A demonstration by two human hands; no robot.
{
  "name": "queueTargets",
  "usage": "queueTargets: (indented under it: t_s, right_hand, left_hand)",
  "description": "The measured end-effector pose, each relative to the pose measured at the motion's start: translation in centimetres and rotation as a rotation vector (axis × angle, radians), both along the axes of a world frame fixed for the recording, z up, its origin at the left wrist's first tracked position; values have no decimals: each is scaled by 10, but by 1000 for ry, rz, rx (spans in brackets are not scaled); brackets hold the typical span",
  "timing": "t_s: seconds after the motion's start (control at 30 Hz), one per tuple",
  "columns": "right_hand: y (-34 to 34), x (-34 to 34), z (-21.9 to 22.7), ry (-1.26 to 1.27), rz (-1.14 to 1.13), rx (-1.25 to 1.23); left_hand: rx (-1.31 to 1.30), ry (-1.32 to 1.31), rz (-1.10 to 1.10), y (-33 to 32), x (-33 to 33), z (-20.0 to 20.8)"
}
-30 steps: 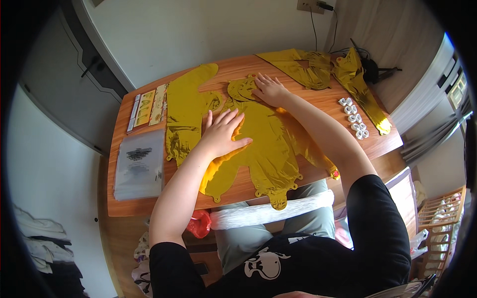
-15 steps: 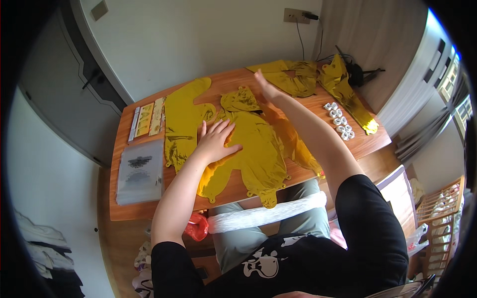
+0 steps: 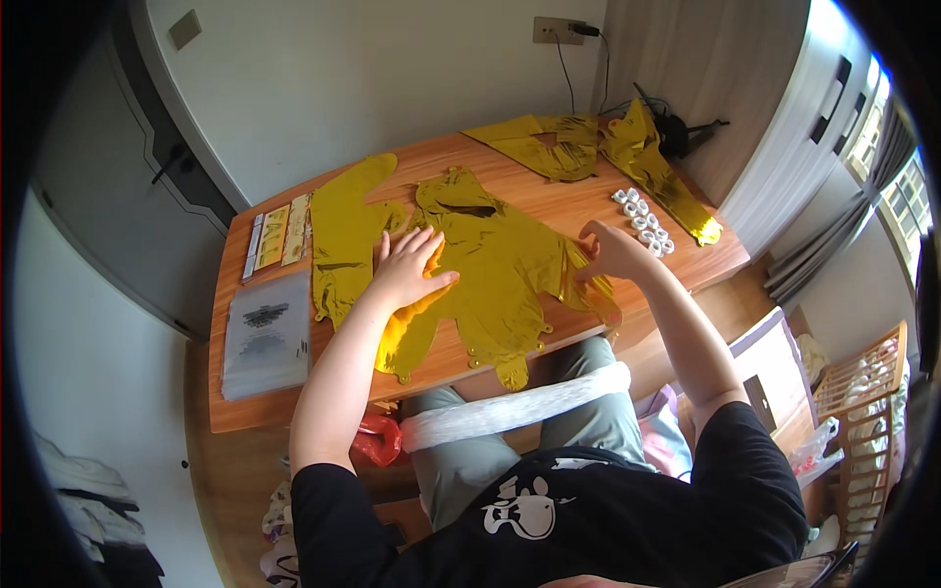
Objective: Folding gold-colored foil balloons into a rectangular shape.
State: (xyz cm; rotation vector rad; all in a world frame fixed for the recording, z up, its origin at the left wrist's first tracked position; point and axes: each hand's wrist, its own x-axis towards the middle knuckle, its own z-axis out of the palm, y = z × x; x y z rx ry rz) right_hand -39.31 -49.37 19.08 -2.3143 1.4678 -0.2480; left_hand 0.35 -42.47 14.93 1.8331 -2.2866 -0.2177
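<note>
A flat, deflated gold foil balloon (image 3: 490,255) with small tabs along its edge lies spread on the wooden table before me. My left hand (image 3: 412,267) rests on its left side, fingers stretched and spread, next to a brighter orange-gold fold. At the balloon's right edge is my right hand (image 3: 618,255), fingers bent and thumb apart, with the creased foil flap just beneath it. Whether it touches the flap is hard to see. Another gold foil piece (image 3: 343,230) lies left of the balloon, partly meeting it.
More gold foil pieces (image 3: 549,152) lie at the table's far right. Several small white rolls (image 3: 642,223) stand near the right edge. A stack of clear plastic sleeves (image 3: 267,338) and printed cards (image 3: 274,237) sit at left. A white plastic roll (image 3: 515,410) crosses my lap.
My right hand has come back from the far side to the balloon's right edge, and the right flap now lies flatter. My left hand stays pressed on the foil. The view has shifted slightly.
</note>
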Motion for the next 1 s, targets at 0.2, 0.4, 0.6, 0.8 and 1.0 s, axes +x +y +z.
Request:
queueTargets:
  t_s: [0.2, 0.4, 0.6, 0.8, 1.0]
  right_hand:
    - [-10, 13, 1, 2, -17, 112]
    - [13, 50, 26, -1079, -234, 724]
    - [30, 100, 22, -945, -32, 730]
    - [27, 126, 6, -552, 212, 585]
    - [27, 138, 11, -404, 254, 433]
  left_hand:
    - [-24, -22, 4, 1, 4, -5]
    - [6, -38, 20, 5, 1, -2]
    - [13, -29, 26, 8, -3, 6]
    - [-5, -34, 21, 6, -3, 4]
    - [-7, -36, 30, 5, 0, 0]
